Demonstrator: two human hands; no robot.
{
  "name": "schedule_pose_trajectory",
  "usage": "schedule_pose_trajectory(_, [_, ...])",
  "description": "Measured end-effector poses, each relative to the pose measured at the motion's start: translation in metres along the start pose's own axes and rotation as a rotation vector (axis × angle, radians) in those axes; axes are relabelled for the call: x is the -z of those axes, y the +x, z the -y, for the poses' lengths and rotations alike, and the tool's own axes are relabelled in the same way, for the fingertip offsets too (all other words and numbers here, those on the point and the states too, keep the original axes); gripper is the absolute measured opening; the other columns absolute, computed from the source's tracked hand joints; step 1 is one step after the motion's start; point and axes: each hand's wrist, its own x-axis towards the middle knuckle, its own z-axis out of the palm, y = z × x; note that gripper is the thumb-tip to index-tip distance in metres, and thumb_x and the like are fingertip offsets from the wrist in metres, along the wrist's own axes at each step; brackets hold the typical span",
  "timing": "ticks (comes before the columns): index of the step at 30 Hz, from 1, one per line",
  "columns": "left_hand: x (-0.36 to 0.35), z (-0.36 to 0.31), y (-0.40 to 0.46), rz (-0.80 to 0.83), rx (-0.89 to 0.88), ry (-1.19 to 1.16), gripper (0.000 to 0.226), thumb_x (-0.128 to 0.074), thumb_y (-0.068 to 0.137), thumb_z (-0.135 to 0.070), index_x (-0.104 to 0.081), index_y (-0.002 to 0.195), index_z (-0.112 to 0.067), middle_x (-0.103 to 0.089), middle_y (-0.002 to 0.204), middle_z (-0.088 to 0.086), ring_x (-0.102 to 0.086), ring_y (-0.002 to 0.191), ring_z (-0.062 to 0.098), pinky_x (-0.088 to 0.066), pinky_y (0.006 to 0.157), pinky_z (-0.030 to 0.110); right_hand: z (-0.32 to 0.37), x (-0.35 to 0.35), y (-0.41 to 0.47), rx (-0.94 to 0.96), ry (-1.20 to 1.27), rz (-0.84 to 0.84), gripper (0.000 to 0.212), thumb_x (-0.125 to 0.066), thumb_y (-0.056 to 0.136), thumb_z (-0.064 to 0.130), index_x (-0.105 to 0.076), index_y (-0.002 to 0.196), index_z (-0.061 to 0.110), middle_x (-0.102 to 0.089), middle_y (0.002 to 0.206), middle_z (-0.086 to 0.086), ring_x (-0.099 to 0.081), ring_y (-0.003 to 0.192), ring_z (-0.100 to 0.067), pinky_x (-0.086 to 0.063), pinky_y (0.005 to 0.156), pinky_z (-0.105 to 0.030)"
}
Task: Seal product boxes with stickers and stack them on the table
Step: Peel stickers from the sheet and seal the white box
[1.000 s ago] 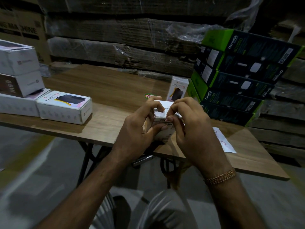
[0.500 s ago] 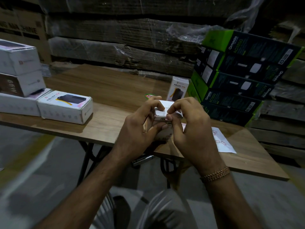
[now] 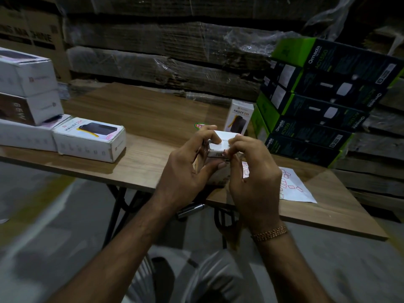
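Gripping small white box (image 3: 220,142) in left hand (image 3: 188,169); right hand (image 3: 253,169) fingertips pinching sticker at flap seam; box likely light, stiff; sticker sheet (image 3: 295,189) at 3 o'clock.

The light is dim. A wooden table (image 3: 140,110) on dark folding metal legs (image 3: 113,213) stands on a grey concrete floor (image 3: 43,226). Behind its far edge rise flattened cardboard stacks (image 3: 166,49) wrapped in clear plastic film, filling the back like a wall.
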Motion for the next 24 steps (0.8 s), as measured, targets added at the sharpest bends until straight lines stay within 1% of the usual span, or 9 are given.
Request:
schedule_pose_trajectory(3, [0.0, 0.0, 0.001, -0.004, -0.002, -0.003, 0.043, -0.081, 0.095, -0.015, -0.058, 0.131, -0.012, -0.056, 0.155, -0.003, -0.058, 0.141, 0.016, -0.053, 0.11, 0.054, 0.005, -0.002, 0.002, -0.072, 0.061, -0.012, 0.016, -0.07, 0.09, -0.008, -0.069, 0.103, 0.002, -0.07, 0.109, -0.008, -0.068, 0.113, -0.028, -0.055, 0.094, -0.047])
schedule_pose_trajectory(6, [-0.001, -0.001, 0.001, -0.02, -0.004, -0.009, 0.042, -0.082, 0.094, -0.015, -0.058, 0.129, -0.011, -0.059, 0.152, -0.002, -0.06, 0.139, 0.016, -0.054, 0.109, 0.054, 0.008, -0.003, 0.006, -0.236, 0.174, -0.032, 0.017, -0.075, 0.091, 0.0, -0.067, 0.103, 0.01, -0.07, 0.106, -0.001, -0.068, 0.112, -0.022, -0.056, 0.091, -0.047])
schedule_pose_trajectory(9, [-0.005, -0.005, -0.001, -0.065, 0.013, -0.025, 0.04, -0.083, 0.094, -0.016, -0.06, 0.126, -0.011, -0.062, 0.147, -0.003, -0.063, 0.134, 0.016, -0.056, 0.106, 0.053, 0.007, 0.0, 0.011, -0.377, 0.268, -0.008, 0.019, -0.078, 0.091, 0.009, -0.066, 0.102, 0.018, -0.071, 0.105, 0.004, -0.07, 0.107, -0.019, -0.058, 0.087, -0.048])
schedule_pose_trajectory(11, [-0.007, -0.006, -0.001, -0.083, 0.019, -0.042, 0.037, -0.081, 0.095, -0.015, -0.061, 0.125, -0.011, -0.065, 0.143, -0.002, -0.065, 0.131, 0.02, -0.056, 0.104, 0.054, 0.007, 0.003, 0.015, -0.447, 0.31, 0.025, 0.019, -0.08, 0.09, 0.01, -0.067, 0.101, 0.019, -0.072, 0.104, 0.006, -0.071, 0.104, -0.016, -0.059, 0.086, -0.047])
schedule_pose_trajectory(13, [-0.007, -0.007, -0.001, -0.08, 0.029, -0.071, 0.032, -0.076, 0.099, -0.022, -0.061, 0.125, -0.013, -0.066, 0.14, -0.001, -0.067, 0.128, 0.023, -0.058, 0.1, 0.057, 0.006, 0.009, 0.019, -0.502, 0.35, 0.069, 0.02, -0.082, 0.09, 0.01, -0.067, 0.101, 0.016, -0.072, 0.104, 0.006, -0.07, 0.105, -0.013, -0.059, 0.089, -0.043])
schedule_pose_trajectory(15, [-0.006, -0.009, -0.001, -0.08, 0.055, -0.108, 0.029, -0.073, 0.101, -0.029, -0.062, 0.124, -0.015, -0.067, 0.137, 0.0, -0.068, 0.124, 0.026, -0.06, 0.095, 0.058, 0.005, 0.013, 0.021, -0.533, 0.383, 0.105, 0.022, -0.083, 0.089, 0.01, -0.067, 0.103, 0.014, -0.072, 0.104, 0.005, -0.07, 0.106, -0.011, -0.06, 0.09, -0.042])
schedule_pose_trajectory(18, [-0.006, -0.016, -0.001, -0.099, 0.088, -0.115, 0.033, -0.075, 0.098, -0.037, -0.063, 0.121, -0.017, -0.068, 0.133, -0.006, -0.07, 0.12, 0.022, -0.064, 0.087, 0.055, 0.002, 0.015, 0.024, -0.557, 0.417, 0.129, 0.024, -0.083, 0.088, 0.008, -0.067, 0.106, 0.012, -0.072, 0.104, 0.004, -0.071, 0.105, -0.013, -0.06, 0.091, -0.047])
schedule_pose_trajectory(22, [-0.007, -0.015, -0.001, -0.117, 0.093, -0.097, 0.033, -0.074, 0.098, -0.039, -0.064, 0.121, -0.017, -0.07, 0.13, -0.004, -0.071, 0.118, 0.022, -0.064, 0.087, 0.054, 0.001, 0.013, 0.025, -0.558, 0.416, 0.135, 0.024, -0.083, 0.088, 0.008, -0.067, 0.106, 0.012, -0.072, 0.105, 0.003, -0.071, 0.105, -0.013, -0.06, 0.091, -0.048])
schedule_pose_trajectory(24, [-0.007, -0.014, 0.0, -0.109, 0.086, -0.063, 0.034, -0.073, 0.099, -0.04, -0.064, 0.123, -0.018, -0.069, 0.132, -0.006, -0.071, 0.119, 0.019, -0.064, 0.087, 0.052, 0.0, 0.012, 0.025, -0.557, 0.412, 0.139, 0.023, -0.082, 0.089, 0.01, -0.067, 0.106, 0.014, -0.072, 0.105, 0.003, -0.07, 0.106, -0.013, -0.06, 0.09, -0.047])
